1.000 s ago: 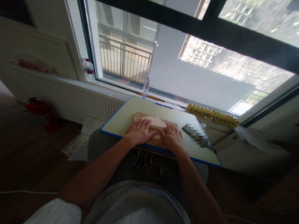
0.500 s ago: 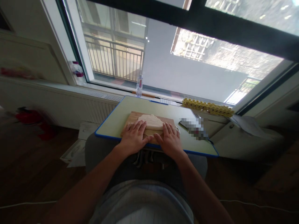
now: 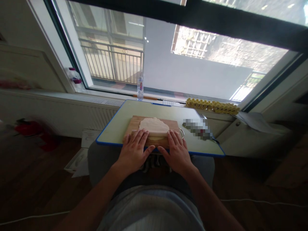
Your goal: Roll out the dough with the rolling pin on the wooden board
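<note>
A flat, pale sheet of dough (image 3: 154, 124) lies on a wooden cutting board (image 3: 134, 120). Across its near edge runs a light rolling pin (image 3: 157, 134), partly covered by my fingers. My left hand (image 3: 134, 147) rests palm down over the pin's left part, fingers stretched out and thumb pointing inward. On the right part, my right hand (image 3: 176, 149) lies the same way, its fingers extended rather than wrapped round. The thumbs come close to each other without touching. A metal handle (image 3: 182, 132) sticks out at the board's right end.
The board sits on a small blue-edged table (image 3: 115, 123) across my lap. A pixelated item (image 3: 198, 128) lies at its right. Beyond stand a clear bottle (image 3: 140, 89) and yellow egg-carton-like strip (image 3: 211, 106) by the window. A red fire extinguisher (image 3: 36, 133) is on the left.
Both hands have drawn back toward my body with the rolling pin, and more of the dough shows. The camera view has shifted slightly.
</note>
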A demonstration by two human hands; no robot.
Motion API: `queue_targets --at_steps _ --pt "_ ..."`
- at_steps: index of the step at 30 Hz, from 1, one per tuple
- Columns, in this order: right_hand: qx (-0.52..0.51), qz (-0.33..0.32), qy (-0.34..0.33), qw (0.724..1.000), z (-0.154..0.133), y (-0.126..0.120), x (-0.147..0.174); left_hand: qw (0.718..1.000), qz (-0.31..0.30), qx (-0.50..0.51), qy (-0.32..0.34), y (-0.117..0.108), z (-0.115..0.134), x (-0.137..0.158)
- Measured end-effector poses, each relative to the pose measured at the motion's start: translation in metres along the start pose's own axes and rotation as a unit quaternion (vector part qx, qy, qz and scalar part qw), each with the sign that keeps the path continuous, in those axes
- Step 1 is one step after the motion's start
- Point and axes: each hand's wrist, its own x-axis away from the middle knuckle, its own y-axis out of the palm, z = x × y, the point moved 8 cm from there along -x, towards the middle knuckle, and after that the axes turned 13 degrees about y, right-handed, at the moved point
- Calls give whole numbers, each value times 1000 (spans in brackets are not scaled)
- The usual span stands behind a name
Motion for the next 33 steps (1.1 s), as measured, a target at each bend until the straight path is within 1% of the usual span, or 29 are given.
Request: queue_targets --at_steps 1,3,6,9,11,12,13,15,17,18,21,23,24,26,29,31,33 --pt "2 -2 -2 1000 1 0 2 1000 -3 3 3 0 0 2" --pt "6 -9 0 1000 0 2 -6 1000 -11 8 1 2 -5 -6" --pt "11 -34 18 999 -5 4 -40 999 -39 19 -16 7 -24 -39" --pt "8 -50 35 998 -11 2 -80 995 -82 48 -36 15 -45 -77" --pt "11 -59 35 998 -16 1 -95 993 -98 59 -40 19 -53 -93" --pt "11 -60 36 997 -17 0 -98 992 -99 61 -41 19 -54 -96" --pt "9 -58 38 998 -17 0 -97 993 -93 61 -42 19 -54 -95" --pt "4 -45 38 998 -14 1 -83 995 -71 55 -42 17 -49 -83" --pt "2 -26 31 999 -10 2 -58 997 -46 45 -31 13 -38 -61" --pt "4 -17 17 1000 -9 3 -44 999 -34 36 -22 11 -32 -49" --pt "9 -4 6 1000 -1 4 -7 999 -28 27 -1 7 -19 -16" --pt "13 -8 -3 1000 1 5 3 999 -34 32 6 6 -16 -8" --pt "14 -13 -3 1000 1 5 1 999 -38 36 7 6 -17 -9" --pt "17 -22 4 1000 0 6 -13 998 -45 41 1 7 -23 -22" --pt "11 -30 24 999 -5 5 -51 997 -56 54 -19 11 -38 -55" --pt "2 -41 38 998 -9 5 -75 994 -74 69 -32 15 -47 -77" --pt "0 -54 45 998 -11 5 -90 993 -90 72 -36 17 -53 -91"
